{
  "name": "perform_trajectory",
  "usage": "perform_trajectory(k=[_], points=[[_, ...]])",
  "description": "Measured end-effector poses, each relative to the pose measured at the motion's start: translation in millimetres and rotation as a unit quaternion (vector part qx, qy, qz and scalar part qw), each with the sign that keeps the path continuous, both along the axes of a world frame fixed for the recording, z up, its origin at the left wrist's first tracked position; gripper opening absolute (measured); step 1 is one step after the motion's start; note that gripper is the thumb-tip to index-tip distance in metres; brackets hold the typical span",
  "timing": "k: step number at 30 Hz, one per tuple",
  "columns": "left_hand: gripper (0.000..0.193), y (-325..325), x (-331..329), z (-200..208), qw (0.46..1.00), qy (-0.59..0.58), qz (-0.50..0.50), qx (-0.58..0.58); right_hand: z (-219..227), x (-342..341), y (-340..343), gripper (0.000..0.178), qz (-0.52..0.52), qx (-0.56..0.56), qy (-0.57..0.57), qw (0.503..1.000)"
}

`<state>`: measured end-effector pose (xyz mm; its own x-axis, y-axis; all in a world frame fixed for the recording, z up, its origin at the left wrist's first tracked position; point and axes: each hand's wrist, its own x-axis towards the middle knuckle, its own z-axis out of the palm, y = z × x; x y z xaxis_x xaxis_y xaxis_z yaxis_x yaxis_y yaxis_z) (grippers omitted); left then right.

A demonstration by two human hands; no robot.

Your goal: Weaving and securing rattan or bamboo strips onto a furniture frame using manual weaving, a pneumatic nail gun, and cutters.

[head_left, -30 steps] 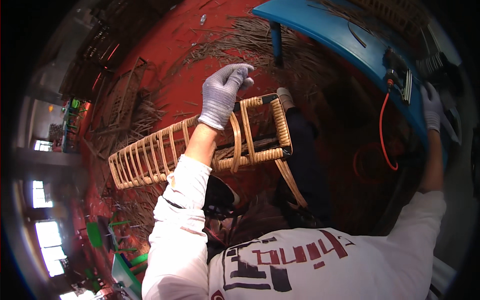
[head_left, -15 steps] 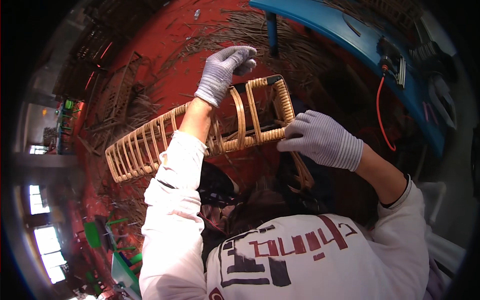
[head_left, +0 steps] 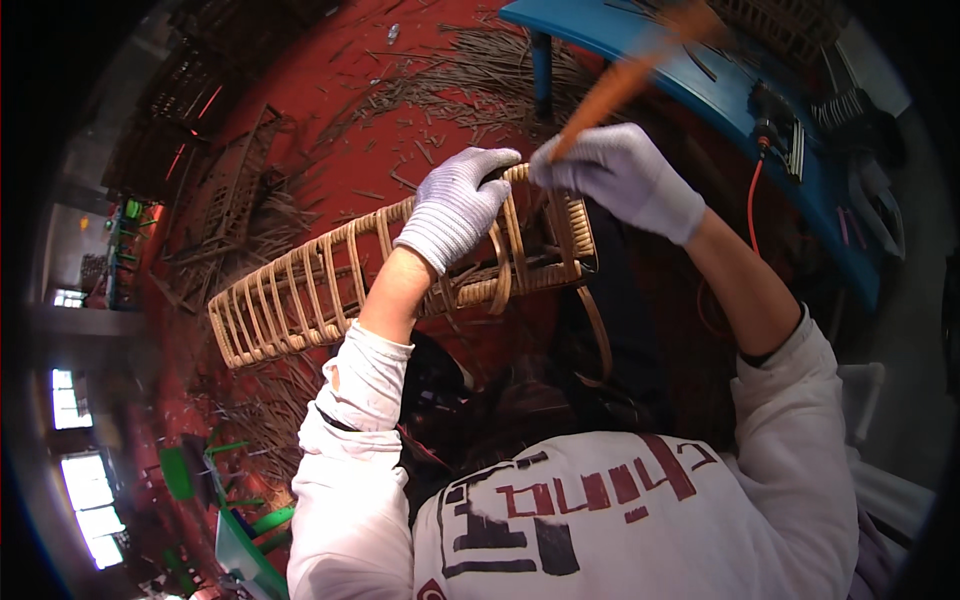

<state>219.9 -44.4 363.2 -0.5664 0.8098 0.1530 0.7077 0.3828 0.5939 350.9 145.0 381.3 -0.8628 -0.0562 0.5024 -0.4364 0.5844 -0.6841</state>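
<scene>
A long, narrow rattan frame (head_left: pixel 582 235) with wrapped rails and several cross strands lies slanted in front of me, its right end higher. My gloved left hand (head_left: pixel 460 205) is closed over its far rail near the right end. Beside it, at the far right corner, my gloved right hand (head_left: pixel 630 180) pinches an orange-brown rattan strip (head_left: pixel 615 88). The strip sticks up toward the far right, smeared by motion. Where its lower end meets the frame is hidden by my right fingers. A loose strand (head_left: pixel 597 330) hangs from the near right corner.
At the far right stands a blue table (head_left: pixel 620 25) holding a dark power tool (head_left: pixel 770 115) with a red hose (head_left: pixel 752 205). Cut rattan strips (head_left: pixel 470 85) litter the red floor. Another brown woven frame (head_left: pixel 225 195) lies at the left, and a green stool (head_left: pixel 178 470) stands lower left.
My right hand has gone from the near right corner up to the far rail, and the strip now rises from it. My left hand has come down onto the far rail.
</scene>
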Motion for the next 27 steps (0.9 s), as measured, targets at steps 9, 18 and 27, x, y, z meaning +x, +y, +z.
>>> perform_trajectory(k=[9,18,27], points=[[0.031,5,2,-10,0.995,0.088,-0.009,0.042,-48,-60,23,0.025,-0.092,-0.14,-0.165,0.972],[0.033,12,11,-12,0.994,0.092,0.057,0.029,-48,-65,15,0.027,-0.121,-0.091,-0.129,0.98],[0.03,13,12,-23,0.983,0.167,0.071,0.042,-51,-69,1,0.032,-0.182,-0.128,-0.146,0.964]])
